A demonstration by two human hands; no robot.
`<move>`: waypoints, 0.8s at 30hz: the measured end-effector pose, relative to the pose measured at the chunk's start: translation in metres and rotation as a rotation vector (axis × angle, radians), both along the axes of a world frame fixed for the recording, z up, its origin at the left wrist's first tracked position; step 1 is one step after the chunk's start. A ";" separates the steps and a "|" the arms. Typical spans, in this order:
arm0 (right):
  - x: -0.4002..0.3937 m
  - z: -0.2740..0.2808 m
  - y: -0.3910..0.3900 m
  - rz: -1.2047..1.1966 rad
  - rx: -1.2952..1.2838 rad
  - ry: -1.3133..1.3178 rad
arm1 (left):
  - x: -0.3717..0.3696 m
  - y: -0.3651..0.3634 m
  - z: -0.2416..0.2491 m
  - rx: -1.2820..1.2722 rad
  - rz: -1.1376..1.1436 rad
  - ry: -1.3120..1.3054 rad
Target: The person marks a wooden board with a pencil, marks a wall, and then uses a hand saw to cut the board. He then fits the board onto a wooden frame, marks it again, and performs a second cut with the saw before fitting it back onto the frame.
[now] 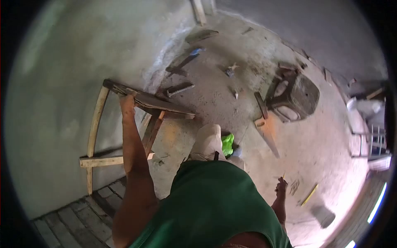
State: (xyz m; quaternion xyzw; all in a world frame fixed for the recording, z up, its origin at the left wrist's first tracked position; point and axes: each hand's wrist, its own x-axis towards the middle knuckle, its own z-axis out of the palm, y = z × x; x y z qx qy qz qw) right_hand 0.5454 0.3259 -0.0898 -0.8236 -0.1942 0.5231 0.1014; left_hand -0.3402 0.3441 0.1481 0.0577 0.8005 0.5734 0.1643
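Observation:
On the left, a rough wooden frame (154,101) with a flat board on top and slanted legs leans beside the wall. My left hand (127,103) is closed over the near edge of its board. A pale crosspiece (108,160) joins the legs lower down. Low on the right, my right hand (281,185) has curled fingers around a thin, light-coloured thing (284,175), too small to name. Beneath that hand, several small slender pieces (294,187) lie on the floor, with a yellow stick-like thing (309,195) farther right.
A handsaw (267,129) lies on the concrete floor near a dark plastic stool (304,96) on its side. A hammer (180,89) rests beyond the frame. Wood scraps (202,36) lie by the wall; a bright green thing (227,144) is by my feet.

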 end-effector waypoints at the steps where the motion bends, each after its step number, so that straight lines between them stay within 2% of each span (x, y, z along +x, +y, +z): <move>1: 0.000 0.005 0.030 0.021 0.022 -0.006 | 0.000 0.004 0.006 0.003 0.036 0.008; 3: -0.013 0.013 0.087 0.063 0.073 -0.021 | -0.001 0.008 0.015 -0.068 -0.065 -0.046; 4: -0.020 0.015 0.114 0.074 0.055 -0.033 | -0.006 0.008 0.013 -0.063 -0.034 -0.041; 6: -0.045 0.010 0.162 0.101 0.028 -0.059 | -0.018 0.009 0.004 -0.229 -0.024 0.189; 7: -0.056 0.009 0.182 0.115 0.019 -0.076 | -0.017 0.009 0.003 -0.219 -0.005 0.184; 8: -0.053 -0.016 0.201 0.132 -0.014 -0.050 | -0.013 0.012 0.005 -0.146 -0.001 0.153; 9: -0.031 -0.066 0.213 0.012 -0.098 0.043 | -0.018 0.027 0.009 -0.060 0.011 0.126; 11: -0.065 -0.043 0.252 0.194 -0.180 -0.058 | -0.015 0.034 0.021 -0.121 0.005 0.133; 13: -0.102 -0.043 0.305 0.295 -0.174 -0.014 | -0.026 0.051 0.029 -0.146 0.007 0.191; 16: -0.135 -0.031 0.388 0.415 -0.161 -0.006 | -0.026 0.056 0.037 -0.203 0.056 0.114; 21: -0.162 -0.046 0.566 0.611 -0.129 -0.021 | -0.034 0.031 0.019 -0.248 0.189 0.096; 24: -0.156 -0.093 0.700 0.665 -0.155 0.018 | -0.027 0.029 0.027 -0.295 0.322 0.031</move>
